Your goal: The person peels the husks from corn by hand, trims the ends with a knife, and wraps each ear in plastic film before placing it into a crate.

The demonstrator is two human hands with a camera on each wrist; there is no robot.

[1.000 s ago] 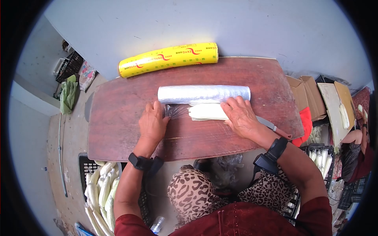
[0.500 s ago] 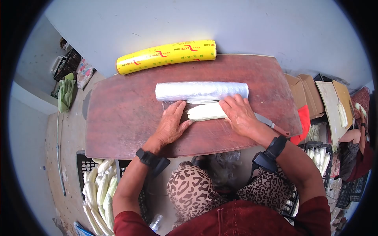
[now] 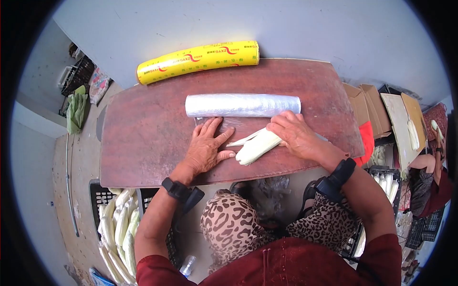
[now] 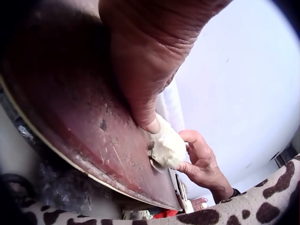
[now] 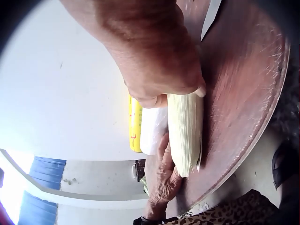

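Film roll (image 3: 238,105), knife (image 5: 211,18) on reddish table (image 3: 143,128)

The location appears to be a small produce-packing workroom. Indicators: a worn wooden table (image 3: 143,128) carrying a clear stretch-film roll (image 3: 238,105) and a yellow printed roll (image 3: 202,61); a black plastic crate (image 3: 96,193) loaded with corn ears (image 3: 121,224) in pale husks; cardboard boxes (image 3: 373,109); a second person (image 3: 436,198) at the right; plain painted walls (image 3: 296,33); bare floor (image 3: 86,159).

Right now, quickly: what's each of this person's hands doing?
Left hand: open, spread on the table, gripping nothing.
Right hand: closed around one end of a pale, husk-covered corn cob.
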